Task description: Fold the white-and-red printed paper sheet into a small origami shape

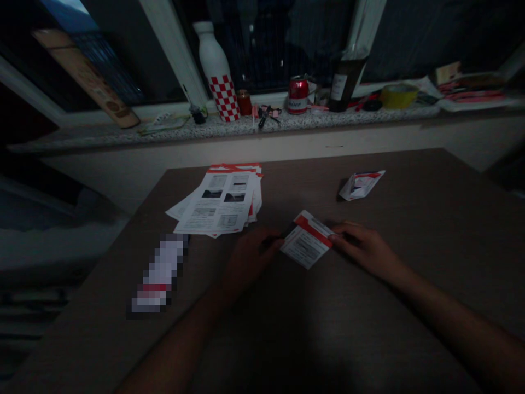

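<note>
Between my hands is a folded sheet of paper (307,247), roughly square, turned corner-down, with a red-orange band and grey print. My left hand (256,254) pinches its left corner. At the right corner, my right hand (361,245) grips the paper between thumb and fingers. Beyond my right hand, a folded paper piece (361,185) in white, red and blue stands partly raised on the table. Several loose printed sheets (217,202) lie in an uneven pile past my left hand, the top one bearing text and small pictures.
The brown table (430,230) reaches toward a granite windowsill (159,131). On the sill stand a white bottle with red checks (221,82), a red can (297,96), a dark bottle (344,82) and yellow tape (398,96). A pixelated, phone-like object (159,273) lies on the left.
</note>
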`<state>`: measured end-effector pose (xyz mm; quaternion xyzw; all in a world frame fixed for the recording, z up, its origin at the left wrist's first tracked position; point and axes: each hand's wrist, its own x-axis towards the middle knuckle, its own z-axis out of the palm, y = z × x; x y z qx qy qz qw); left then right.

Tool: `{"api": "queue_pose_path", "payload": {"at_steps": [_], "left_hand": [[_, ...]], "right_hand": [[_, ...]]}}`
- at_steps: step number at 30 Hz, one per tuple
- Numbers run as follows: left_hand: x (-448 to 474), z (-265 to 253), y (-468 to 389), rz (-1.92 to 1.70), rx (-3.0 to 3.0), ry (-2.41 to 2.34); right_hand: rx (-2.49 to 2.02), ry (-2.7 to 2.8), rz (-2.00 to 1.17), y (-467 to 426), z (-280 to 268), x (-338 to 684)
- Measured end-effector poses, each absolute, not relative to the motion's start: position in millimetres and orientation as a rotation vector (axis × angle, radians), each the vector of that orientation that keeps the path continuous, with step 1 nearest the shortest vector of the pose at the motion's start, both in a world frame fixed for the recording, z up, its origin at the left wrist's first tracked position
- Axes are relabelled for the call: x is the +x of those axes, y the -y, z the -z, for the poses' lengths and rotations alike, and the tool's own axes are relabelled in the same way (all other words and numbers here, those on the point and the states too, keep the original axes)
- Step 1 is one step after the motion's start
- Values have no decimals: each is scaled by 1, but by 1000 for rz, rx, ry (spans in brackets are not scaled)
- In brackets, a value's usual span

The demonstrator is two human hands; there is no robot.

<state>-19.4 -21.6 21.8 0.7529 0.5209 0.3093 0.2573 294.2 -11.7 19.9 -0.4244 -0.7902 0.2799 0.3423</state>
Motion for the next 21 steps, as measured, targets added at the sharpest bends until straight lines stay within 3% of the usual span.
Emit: {"api": "queue_pose_path", "payload": {"at_steps": [6,21], "left_hand": [[-15,-15,15,-646,2083,-1428],[-14,-10,11,-600,2174,-1338]], "right_hand": [[-1120,2167,-629,3,-3,296],[-1068,2248,-546,3,-2,291]]}}
